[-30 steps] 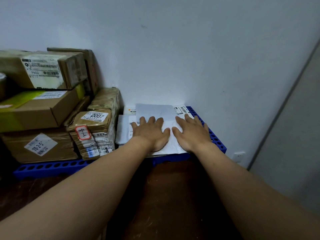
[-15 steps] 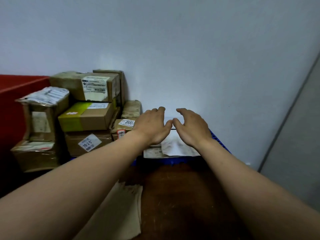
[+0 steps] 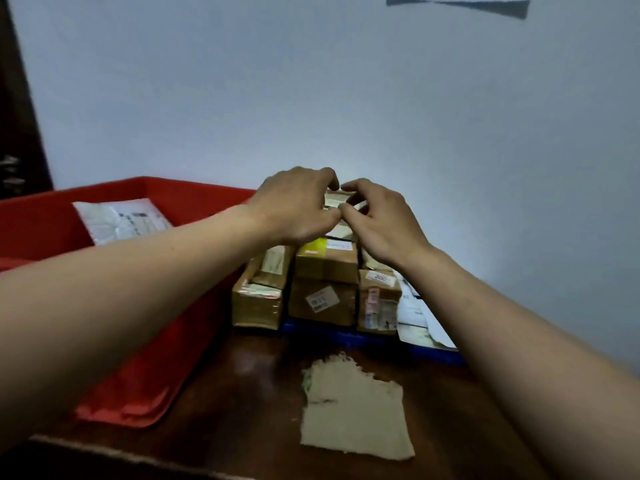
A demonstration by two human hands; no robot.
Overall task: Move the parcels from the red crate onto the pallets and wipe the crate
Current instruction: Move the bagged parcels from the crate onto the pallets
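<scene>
The red crate (image 3: pixel 45 220) stands at the left with a white plastic parcel (image 3: pixel 121 218) lying inside it. To its right, brown cardboard parcels (image 3: pixel 325 265) are stacked on a blue pallet (image 3: pixel 346 336). Flat white parcels (image 3: pixel 415 317) lie on the pallet's right part. My left hand (image 3: pixel 298 206) and my right hand (image 3: pixel 381 223) hover side by side in front of the top of the stack, fingers loosely curled and nearly touching each other. Neither holds anything. The hands hide the top boxes.
A beige cloth (image 3: pixel 353 410) lies flat on the dark brown surface (image 3: pixel 242 393) in front of the pallet. A pale wall (image 3: pixel 346 98) runs right behind the stack. A dark door edge (image 3: pixel 17 116) is at the far left.
Both hands have lifted off the flat white parcels and drawn back and upward. The view has swung left, bringing the red crate and the cloth into sight.
</scene>
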